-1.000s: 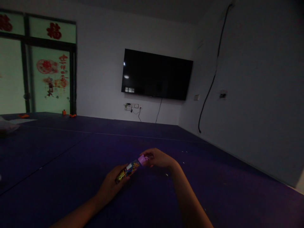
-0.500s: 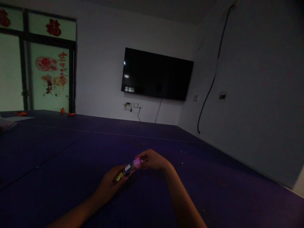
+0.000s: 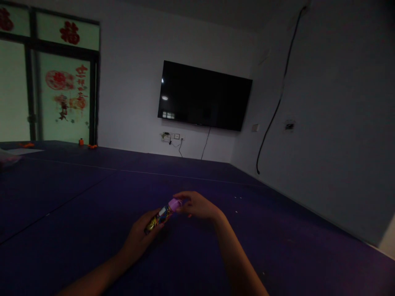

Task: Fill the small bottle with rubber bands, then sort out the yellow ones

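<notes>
My left hand (image 3: 142, 232) is wrapped round a small tube-like container (image 3: 158, 219) with a colourful patterned body. It tilts up to the right, towards a pink cap (image 3: 175, 204) at its upper end. At that cap my right hand (image 3: 194, 205) has its fingers and thumb closed on the pink part. Both hands are held over the dark purple table surface (image 3: 191, 255), near the middle of the view. A small reddish-orange bit (image 3: 189, 216) shows just below my right hand.
Orange pieces (image 3: 81, 142) and a white sheet (image 3: 26, 151) lie at the far left, with a clear plastic bag (image 3: 8, 158) at the left edge. White specks (image 3: 236, 212) dot the surface right of my hands. A television (image 3: 205, 96) hangs on the wall.
Both hands and the container have shifted slightly left and up. More of the pink cap shows between my right fingers, and the small reddish-orange bit is now visible.
</notes>
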Demonstrator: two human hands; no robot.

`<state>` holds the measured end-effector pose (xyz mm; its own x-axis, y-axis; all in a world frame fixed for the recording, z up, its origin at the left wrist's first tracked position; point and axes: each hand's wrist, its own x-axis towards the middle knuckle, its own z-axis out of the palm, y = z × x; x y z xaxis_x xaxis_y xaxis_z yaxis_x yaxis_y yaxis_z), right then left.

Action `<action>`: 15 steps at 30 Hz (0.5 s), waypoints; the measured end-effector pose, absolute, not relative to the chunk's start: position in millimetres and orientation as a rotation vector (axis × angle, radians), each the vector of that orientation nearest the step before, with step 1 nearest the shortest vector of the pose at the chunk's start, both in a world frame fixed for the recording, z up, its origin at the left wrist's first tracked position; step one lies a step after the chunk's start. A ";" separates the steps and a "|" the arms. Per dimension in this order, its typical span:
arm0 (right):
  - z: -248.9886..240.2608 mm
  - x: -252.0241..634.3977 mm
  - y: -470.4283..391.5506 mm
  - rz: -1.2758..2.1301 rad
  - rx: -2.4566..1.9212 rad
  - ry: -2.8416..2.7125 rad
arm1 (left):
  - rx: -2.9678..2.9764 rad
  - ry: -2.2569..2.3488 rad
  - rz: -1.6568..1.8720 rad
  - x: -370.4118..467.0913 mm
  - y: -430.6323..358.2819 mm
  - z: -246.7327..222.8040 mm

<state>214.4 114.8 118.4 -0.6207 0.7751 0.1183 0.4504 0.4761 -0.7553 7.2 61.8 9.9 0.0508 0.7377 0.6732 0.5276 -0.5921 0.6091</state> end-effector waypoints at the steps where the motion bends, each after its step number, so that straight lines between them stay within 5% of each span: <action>1: 117.8 213.3 116.3 0.929 -1.066 -2.289 | 2.132 1.296 1.558 7.5 61.5 10.2; 5: 116.0 210.9 120.9 0.717 -1.351 -2.249 | 2.152 1.271 1.538 8.4 60.7 8.9; 15: 120.7 210.4 110.6 0.701 -1.296 -2.367 | 2.141 1.248 1.558 8.0 62.1 7.1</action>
